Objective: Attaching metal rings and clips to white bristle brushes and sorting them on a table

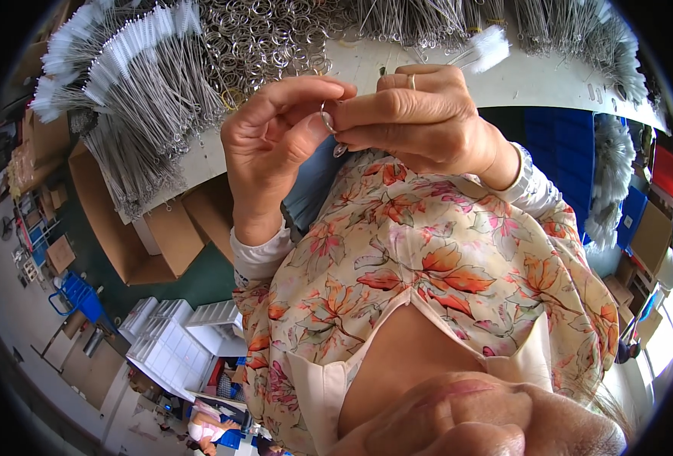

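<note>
Together, left hand [269, 144] and right hand [424, 114] pinch a metal ring [326, 119] near the edge of the table [542, 85], partly bare rightward.

Soft, fairly bright light covers the tabletop [549, 85], a white glare [668, 330] burns out the lower right rim, and fisheye curvature bends edges toward dark corners.

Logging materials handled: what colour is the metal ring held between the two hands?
The metal ring is shiny silver, best seen in the head view.
</note>
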The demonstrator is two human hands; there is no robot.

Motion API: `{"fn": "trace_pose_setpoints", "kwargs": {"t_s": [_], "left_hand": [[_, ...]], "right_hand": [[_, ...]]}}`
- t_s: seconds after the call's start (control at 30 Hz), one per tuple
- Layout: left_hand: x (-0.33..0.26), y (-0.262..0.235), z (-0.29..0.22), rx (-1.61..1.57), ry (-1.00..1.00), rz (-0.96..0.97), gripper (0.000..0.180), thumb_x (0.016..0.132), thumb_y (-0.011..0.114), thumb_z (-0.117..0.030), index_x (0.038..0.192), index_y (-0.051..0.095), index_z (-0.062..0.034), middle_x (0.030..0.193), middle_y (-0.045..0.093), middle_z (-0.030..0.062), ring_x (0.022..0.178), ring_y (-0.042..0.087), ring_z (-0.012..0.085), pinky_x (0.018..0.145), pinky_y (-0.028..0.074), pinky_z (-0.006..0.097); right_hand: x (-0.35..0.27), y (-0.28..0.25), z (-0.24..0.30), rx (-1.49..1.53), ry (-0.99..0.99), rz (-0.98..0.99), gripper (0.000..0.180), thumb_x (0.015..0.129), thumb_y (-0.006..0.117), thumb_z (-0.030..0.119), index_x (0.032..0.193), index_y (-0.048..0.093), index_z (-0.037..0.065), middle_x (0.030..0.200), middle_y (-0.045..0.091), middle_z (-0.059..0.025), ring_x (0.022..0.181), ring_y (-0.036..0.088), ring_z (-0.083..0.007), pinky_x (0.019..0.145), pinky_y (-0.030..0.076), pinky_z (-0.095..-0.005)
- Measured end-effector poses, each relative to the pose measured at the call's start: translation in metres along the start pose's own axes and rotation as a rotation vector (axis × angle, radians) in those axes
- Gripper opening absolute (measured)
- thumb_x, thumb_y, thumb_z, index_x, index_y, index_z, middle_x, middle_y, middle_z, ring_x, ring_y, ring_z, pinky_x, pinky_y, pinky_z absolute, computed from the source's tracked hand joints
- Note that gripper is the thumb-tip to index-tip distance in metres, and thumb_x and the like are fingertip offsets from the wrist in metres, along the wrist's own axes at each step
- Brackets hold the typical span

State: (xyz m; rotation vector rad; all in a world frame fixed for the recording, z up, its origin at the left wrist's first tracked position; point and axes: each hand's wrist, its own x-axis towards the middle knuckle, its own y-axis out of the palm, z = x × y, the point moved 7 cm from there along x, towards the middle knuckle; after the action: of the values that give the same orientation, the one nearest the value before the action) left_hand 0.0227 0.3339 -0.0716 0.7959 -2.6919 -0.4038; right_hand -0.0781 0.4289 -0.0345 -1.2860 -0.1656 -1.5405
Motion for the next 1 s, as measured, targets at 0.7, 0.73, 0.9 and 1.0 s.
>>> {"fn": "trace_pose_setpoints", "kwargs": {"t_s": [0.7, 0.73, 0.9, 1.0], "left_hand": [[-0.001, 0.008, -0.029, 0.631, 0.361, -0.23, 0.028, 0.072, 0.063, 0.011, 0.1, 0.06, 0.0099, 0.101, 0.062, 0.0173, 0.083, 0.066, 0.019, 0.074, 0.055, 0.025], [0.001, 0.006, -0.026, 0.605, 0.34, -0.23, 0.027, 0.073, 0.062, 0.011, 0.1, 0.061, 0.0096, 0.101, 0.062, 0.0171, 0.083, 0.065, 0.0187, 0.074, 0.055, 0.025], [0.008, -0.005, -0.023, 0.511, 0.294, -0.206, 0.026, 0.074, 0.059, 0.013, 0.1, 0.061, 0.0096, 0.101, 0.062, 0.0169, 0.085, 0.065, 0.0185, 0.074, 0.055, 0.026], [0.012, -0.009, -0.026, 0.513, 0.201, -0.096, 0.026, 0.075, 0.06, 0.012, 0.101, 0.06, 0.0107, 0.1, 0.063, 0.0171, 0.085, 0.064, 0.0182, 0.075, 0.055, 0.026]], "right_hand": [[-0.012, 0.021, -0.041, 0.996, 1.033, -0.19, 0.018, 0.086, 0.064, 0.021, 0.089, 0.066, 0.003, 0.068, 0.058, 0.0022, 0.054, 0.048, -0.0028, 0.047, 0.038, -0.0166], [-0.013, 0.022, -0.044, 0.947, 1.048, -0.163, 0.018, 0.085, 0.064, 0.02, 0.088, 0.066, 0.003, 0.068, 0.059, 0.0017, 0.055, 0.049, -0.0033, 0.047, 0.039, -0.0179], [-0.012, 0.019, -0.055, 0.85, 1.059, -0.047, 0.016, 0.087, 0.062, 0.017, 0.093, 0.064, 0.002, 0.072, 0.058, 0.0014, 0.056, 0.05, -0.0026, 0.047, 0.038, -0.0172], [0.01, 0.01, -0.05, 0.752, 1.014, 0.274, 0.019, 0.088, 0.061, 0.02, 0.082, 0.062, 0.001, 0.071, 0.057, 0.0018, 0.061, 0.054, -0.0071, 0.051, 0.043, -0.0229]]}}
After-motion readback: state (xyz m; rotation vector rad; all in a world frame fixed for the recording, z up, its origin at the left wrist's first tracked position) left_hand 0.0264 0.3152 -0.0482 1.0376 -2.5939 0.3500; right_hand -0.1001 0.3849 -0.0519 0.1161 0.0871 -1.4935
